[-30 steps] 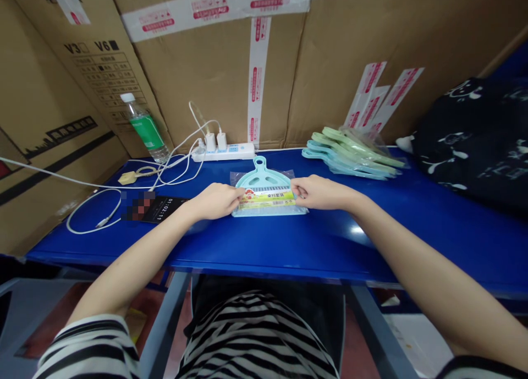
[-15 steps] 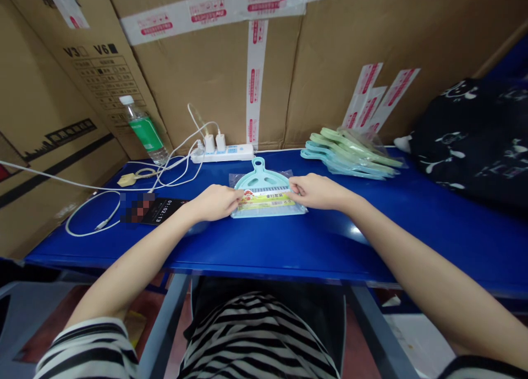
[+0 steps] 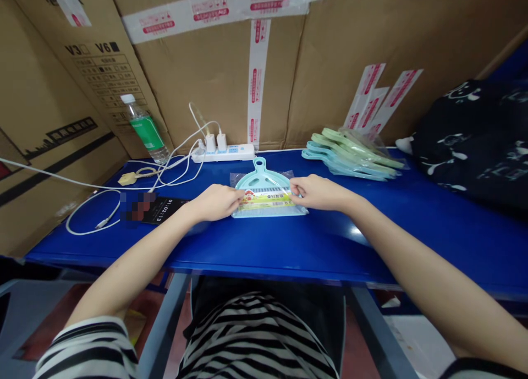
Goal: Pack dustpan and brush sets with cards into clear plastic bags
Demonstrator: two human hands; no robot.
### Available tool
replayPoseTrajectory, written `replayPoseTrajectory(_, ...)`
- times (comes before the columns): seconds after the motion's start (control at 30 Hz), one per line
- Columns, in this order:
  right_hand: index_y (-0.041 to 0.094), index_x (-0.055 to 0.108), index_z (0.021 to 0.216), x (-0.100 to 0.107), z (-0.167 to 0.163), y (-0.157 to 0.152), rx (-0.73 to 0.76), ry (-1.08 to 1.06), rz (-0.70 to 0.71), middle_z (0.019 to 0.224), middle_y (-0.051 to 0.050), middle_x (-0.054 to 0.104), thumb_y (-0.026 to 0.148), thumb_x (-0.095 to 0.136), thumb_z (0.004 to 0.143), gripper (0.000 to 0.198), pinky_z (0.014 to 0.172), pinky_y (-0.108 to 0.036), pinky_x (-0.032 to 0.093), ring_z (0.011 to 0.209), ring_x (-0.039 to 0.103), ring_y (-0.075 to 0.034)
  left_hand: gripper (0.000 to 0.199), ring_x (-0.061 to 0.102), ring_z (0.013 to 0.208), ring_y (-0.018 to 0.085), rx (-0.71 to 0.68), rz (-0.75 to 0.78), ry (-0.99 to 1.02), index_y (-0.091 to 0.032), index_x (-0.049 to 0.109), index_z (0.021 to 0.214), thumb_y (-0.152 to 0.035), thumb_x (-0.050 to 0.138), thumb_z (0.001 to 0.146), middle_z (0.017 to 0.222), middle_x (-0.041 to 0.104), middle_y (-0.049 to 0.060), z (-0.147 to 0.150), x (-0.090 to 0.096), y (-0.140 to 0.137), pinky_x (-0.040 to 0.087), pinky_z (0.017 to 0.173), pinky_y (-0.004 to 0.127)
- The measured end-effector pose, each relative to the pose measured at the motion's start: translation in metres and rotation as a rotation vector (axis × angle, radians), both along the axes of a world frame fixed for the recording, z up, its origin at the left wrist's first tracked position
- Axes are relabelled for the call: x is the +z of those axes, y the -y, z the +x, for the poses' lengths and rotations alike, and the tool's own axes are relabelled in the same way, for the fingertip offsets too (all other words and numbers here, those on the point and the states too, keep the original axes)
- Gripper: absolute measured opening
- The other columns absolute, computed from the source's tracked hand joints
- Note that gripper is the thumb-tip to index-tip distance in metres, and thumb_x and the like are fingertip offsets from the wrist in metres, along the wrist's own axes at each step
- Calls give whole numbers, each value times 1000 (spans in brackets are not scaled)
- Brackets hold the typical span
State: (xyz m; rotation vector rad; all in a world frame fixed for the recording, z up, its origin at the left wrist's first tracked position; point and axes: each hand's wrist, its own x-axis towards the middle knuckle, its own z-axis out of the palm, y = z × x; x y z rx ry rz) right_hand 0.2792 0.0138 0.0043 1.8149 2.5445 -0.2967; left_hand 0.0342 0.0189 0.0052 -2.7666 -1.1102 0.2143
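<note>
A light-blue dustpan (image 3: 264, 179) lies in a clear plastic bag on the blue table, its looped handle pointing away from me. Grey brush bristles and a yellow-green printed label (image 3: 270, 198) show across its front. At the left edge of the label, the closed fingers of my left hand (image 3: 220, 202) pinch the bagged dustpan. My right hand (image 3: 313, 192) is curled closed at the opposite edge, with thumb and forefinger gripping the bag. The exact fingertip contact is partly hidden on both sides.
Several bagged green and blue dustpans (image 3: 350, 154) are piled at the back right beside a dark patterned bag (image 3: 474, 142). A power strip (image 3: 239, 152) with white cables, a water bottle (image 3: 146, 131) and a phone (image 3: 165, 209) stand left. Cardboard (image 3: 206, 71) walls the back.
</note>
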Motion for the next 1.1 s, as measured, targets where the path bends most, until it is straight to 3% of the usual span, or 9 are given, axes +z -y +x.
replayPoseTrajectory(0.37,23,44,69,2,0,1,-13,-7,-46,67,-1,57,22,50,73,7,56,-26,32,63,53,-16,23,64,72,19,14,-18,6,-18,58,87,-18,35,92,80,68,4,1,0,2,40,58,27)
replayPoseTrajectory(0.73,23,44,69,0,1,-1,10,-15,-41,65,-1,57,21,49,73,7,55,-25,32,62,53,-15,21,65,74,19,13,-6,-25,-18,55,83,-18,36,93,82,69,3,2,1,2,35,55,27)
replayPoseTrajectory(1.1,23,44,69,-1,2,-2,26,-25,-36,64,-1,58,21,49,73,7,54,-25,32,61,53,-15,22,65,72,19,2,-3,0,-19,56,86,-19,36,93,81,69,4,0,-1,1,39,57,26)
